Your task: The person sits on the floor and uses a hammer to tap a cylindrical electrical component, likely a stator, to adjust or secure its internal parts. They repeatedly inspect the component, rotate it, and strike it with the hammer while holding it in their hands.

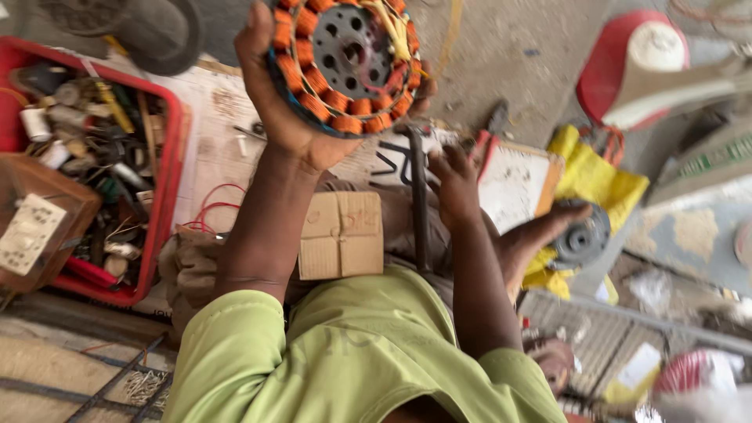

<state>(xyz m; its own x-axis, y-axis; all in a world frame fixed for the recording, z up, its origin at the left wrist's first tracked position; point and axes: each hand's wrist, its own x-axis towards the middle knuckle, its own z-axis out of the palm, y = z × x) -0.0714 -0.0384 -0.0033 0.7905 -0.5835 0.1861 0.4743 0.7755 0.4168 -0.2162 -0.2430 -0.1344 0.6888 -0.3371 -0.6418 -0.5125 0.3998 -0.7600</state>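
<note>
While the left hand is raised near the top of the head view, its palm and curled fingers are clamped on the rim of a round motor stator, a dark metal hub ringed by orange copper coils. The stator is held up in the air, above a small cardboard box that rests on the person's lap. The right hand is lower and to the right, fingers loosely bent and apart, touching or just beside a dark metal rod that runs down past the box; whether it grips the rod cannot be told. To the left stands a red plastic crate full of small parts and tools, with a white rectangular switch plate lying at its near corner. To the right, a white flat board lies beside a yellow cloth, and a bare foot touches a grey round metal part.
</note>
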